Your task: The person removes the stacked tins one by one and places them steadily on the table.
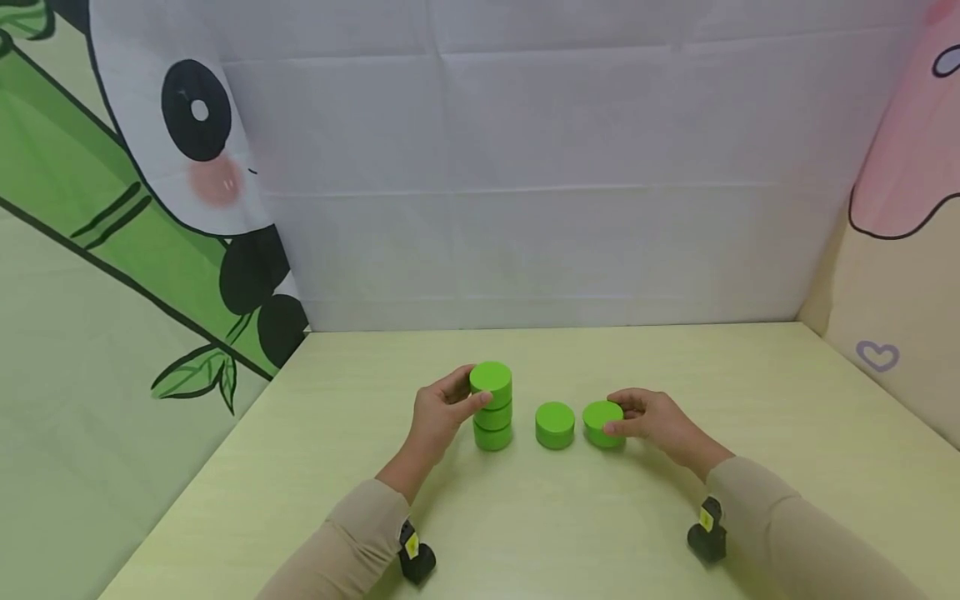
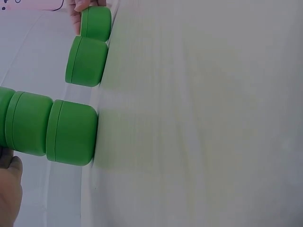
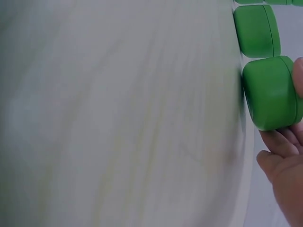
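Three round green containers stand stacked in the head view. My left hand [image 1: 442,412] holds the top container [image 1: 491,380] between thumb and fingers, and it sits on the middle container [image 1: 495,416] above the bottom container [image 1: 492,438]. In the left wrist view, the bottom container [image 2: 71,132] shows a seam near its top, and the left hand [image 2: 9,189] is partly cut off. My right hand [image 1: 656,421] pinches a single container [image 1: 602,423] on the table from its right side. Between the stack and that one, another matching container [image 1: 555,425] stands by itself.
The pale wooden table [image 1: 525,533] reaches back to a white cloth wall [image 1: 540,167]. Printed panels flank it, a panda with bamboo [image 1: 172,208] on the left and a pink figure [image 1: 907,167] on the right. A black wrist camera [image 1: 708,533] hangs below the right cuff.
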Tool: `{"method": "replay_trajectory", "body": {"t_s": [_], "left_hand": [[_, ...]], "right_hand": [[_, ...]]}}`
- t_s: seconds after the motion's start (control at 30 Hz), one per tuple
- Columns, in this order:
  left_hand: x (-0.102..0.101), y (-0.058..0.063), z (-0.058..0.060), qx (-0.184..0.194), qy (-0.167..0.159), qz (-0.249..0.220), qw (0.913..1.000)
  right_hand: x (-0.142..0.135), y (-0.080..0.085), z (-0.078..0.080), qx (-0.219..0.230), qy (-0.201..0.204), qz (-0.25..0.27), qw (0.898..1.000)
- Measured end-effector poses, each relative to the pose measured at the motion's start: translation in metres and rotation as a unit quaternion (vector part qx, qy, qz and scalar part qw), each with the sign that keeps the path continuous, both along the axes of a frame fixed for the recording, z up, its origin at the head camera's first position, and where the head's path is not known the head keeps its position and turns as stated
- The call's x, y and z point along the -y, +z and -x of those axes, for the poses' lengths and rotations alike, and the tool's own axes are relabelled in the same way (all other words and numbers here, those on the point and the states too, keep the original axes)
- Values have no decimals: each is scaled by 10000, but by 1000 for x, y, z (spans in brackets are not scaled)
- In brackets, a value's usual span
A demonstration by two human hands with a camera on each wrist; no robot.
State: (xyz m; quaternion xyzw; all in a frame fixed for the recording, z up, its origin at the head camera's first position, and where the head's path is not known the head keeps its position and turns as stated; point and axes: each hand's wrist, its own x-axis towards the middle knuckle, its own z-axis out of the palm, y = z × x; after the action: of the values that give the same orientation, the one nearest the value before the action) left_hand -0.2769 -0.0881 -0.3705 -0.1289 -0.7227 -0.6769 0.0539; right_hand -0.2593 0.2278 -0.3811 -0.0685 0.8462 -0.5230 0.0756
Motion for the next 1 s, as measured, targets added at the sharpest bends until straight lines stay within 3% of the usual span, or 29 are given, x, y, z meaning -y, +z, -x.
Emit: {"method": "replay_trajectory", "body": {"t_s": [0.73,0.87,1.0], "left_hand": [[-2,-2,1,7,35,-140,9999],[-1,-2,1,-6,3,-106,9999],[-1,-2,0,-7,11,-63,10000]], "right_hand": [[-7,-4,1,122,119,288,9994],[-1,6,0,-169,-28,236,9996],[17,27,0,-592,-120,306,9977]]}}
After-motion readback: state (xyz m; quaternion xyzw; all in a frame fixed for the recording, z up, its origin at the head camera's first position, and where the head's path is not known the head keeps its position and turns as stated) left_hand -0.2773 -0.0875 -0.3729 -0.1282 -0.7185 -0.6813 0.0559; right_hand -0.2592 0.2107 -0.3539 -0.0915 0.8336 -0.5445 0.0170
